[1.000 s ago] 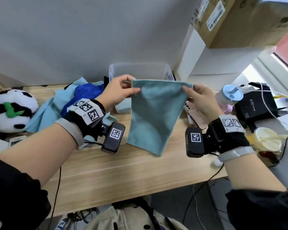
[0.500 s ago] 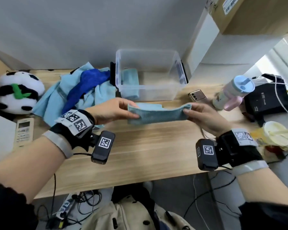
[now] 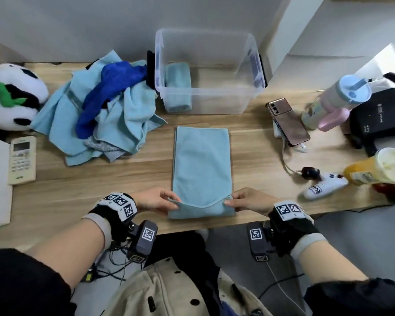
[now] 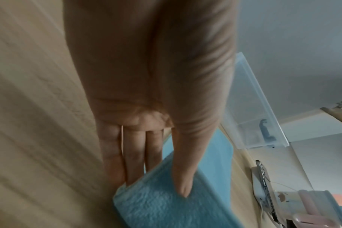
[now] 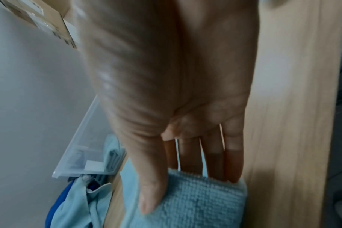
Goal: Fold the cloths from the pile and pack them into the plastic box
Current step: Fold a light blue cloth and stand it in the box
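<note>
A light blue cloth (image 3: pixel 202 165) lies as a long folded strip on the wooden table (image 3: pixel 100 190), running from the clear plastic box (image 3: pixel 205 65) toward me. My left hand (image 3: pixel 167 201) pinches its near left corner, thumb on top (image 4: pixel 181 177) and fingers underneath. My right hand (image 3: pixel 232 200) pinches the near right corner the same way (image 5: pixel 152 192). The near end is lifted and curled back a little. One folded light blue cloth (image 3: pixel 178 88) lies inside the box at its left side. The pile of cloths (image 3: pixel 105 106), light blue and dark blue, sits left of the box.
A panda plush (image 3: pixel 9 96) and a remote control (image 3: pixel 22 159) lie at the far left. A phone (image 3: pixel 287 120), a drink tumbler (image 3: pixel 335 99), a black device (image 3: pixel 379 117), a white controller (image 3: pixel 324 188) and a yellow cup (image 3: pixel 379 167) crowd the right side.
The cloth hung in the air between my hands a second ago; it came down and now lies flat on the table. Both hands have drawn back to its near end.
</note>
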`<action>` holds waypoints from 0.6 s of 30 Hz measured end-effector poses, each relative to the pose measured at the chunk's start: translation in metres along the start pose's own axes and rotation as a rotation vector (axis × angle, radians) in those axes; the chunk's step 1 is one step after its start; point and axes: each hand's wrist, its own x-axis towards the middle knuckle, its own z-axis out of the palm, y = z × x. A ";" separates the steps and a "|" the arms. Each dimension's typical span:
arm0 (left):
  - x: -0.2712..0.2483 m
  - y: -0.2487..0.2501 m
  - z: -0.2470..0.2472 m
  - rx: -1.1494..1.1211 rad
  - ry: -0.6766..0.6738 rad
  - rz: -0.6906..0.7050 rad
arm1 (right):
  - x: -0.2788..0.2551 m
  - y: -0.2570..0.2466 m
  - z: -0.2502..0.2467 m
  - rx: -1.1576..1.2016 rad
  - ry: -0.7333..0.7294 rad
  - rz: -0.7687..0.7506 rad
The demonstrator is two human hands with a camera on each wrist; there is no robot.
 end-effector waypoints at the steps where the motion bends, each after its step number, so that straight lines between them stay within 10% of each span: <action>1: 0.001 -0.002 0.001 -0.027 0.028 0.004 | 0.002 0.001 0.001 -0.009 0.013 0.008; 18: 0.032 0.011 0.003 0.002 0.536 0.132 | 0.031 -0.005 0.004 -0.250 0.328 0.073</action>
